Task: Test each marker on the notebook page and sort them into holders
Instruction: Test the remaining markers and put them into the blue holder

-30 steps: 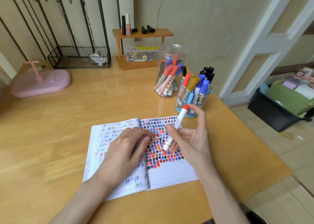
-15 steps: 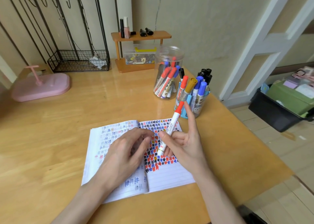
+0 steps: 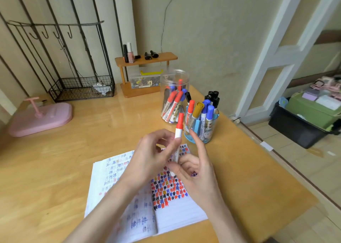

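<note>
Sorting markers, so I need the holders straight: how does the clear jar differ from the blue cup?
The clear jar is taller and plain; the blue cup is shorter, with blue trim and a cartoon print. The jar's markers sit below its rim; the cup's stick out above. Both are see-through, upright and hold markers.

The notebook lies open on the tabletop near its front edge. Behind it, to the right, stands a cup of markers, with a jar just behind and left of the cup. Farther back sit a small shelf and, to its left, a wire basket.
</note>
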Motion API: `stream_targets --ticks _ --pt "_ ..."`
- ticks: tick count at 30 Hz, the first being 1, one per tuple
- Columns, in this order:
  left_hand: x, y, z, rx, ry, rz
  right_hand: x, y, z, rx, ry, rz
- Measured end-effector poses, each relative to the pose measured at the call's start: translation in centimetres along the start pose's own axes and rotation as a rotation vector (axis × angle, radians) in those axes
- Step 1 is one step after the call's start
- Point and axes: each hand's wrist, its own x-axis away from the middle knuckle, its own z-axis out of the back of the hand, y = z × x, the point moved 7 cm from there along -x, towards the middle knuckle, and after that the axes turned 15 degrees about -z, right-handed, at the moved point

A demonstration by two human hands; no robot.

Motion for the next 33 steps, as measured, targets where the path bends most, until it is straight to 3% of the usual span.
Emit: stream_targets --ticks 5,11,18,26,33 --pt "-5.5 2.0 3.2 0.014 0.323 -0.122 -0.4 0.7 1.9 -0.045 0.174 0.008" --pt "-10.2 1.9 2.7 -0.119 0.384 -0.209 -0.5 1.3 2.2 -0.056 0.195 -0.022" --pt "-11.5 1.3 0.0 -0.134 0.342 -0.24 -0.9 1.8 1.8 -0.009 0.189 -0.004" --pt "-11.6 -1.0 -2.8 -0.351 0.038 -0.197 -1.4 2.7 1.5 -0.002 0.194 -0.015" --pt "-10.6 -1.2 -2.9 -0.345 0.062 -0.208 -1.2 2.6 1.5 -0.014 0.192 -0.025"
